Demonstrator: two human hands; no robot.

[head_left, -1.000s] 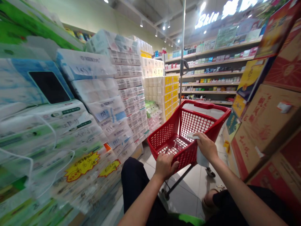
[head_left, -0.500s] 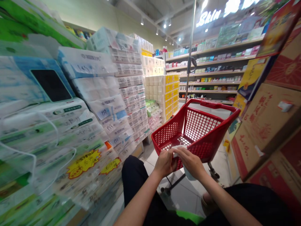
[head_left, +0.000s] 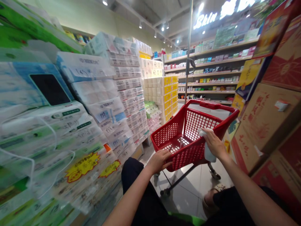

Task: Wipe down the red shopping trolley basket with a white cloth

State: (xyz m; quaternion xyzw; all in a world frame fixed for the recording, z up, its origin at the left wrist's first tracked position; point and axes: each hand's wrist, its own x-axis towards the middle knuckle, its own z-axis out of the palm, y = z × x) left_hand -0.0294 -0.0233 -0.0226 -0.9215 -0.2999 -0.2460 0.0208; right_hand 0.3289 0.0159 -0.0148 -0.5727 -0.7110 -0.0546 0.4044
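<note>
A red mesh shopping basket on wheels [head_left: 185, 125] stands on the tiled floor in front of me, with nothing visible inside. My left hand [head_left: 158, 160] grips its near rim at the left corner. My right hand [head_left: 213, 142] presses a white cloth [head_left: 208, 153] against the basket's right rim; the cloth hangs down the outer side below my palm. A tall metal pole [head_left: 188, 53] rises from the basket's far side. My legs in dark trousers show at the bottom.
Stacked packs of tissue and toilet paper [head_left: 98, 94] with yellow price tags [head_left: 82, 166] fill the left. Cardboard boxes [head_left: 265, 116] with red print crowd the right. Shelves of small goods [head_left: 211, 72] line the far wall. The aisle between is narrow.
My right hand with the cloth went from the right rim to the near rim beside my left hand, then back along the right rim. My left hand kept hold of the near rim.
</note>
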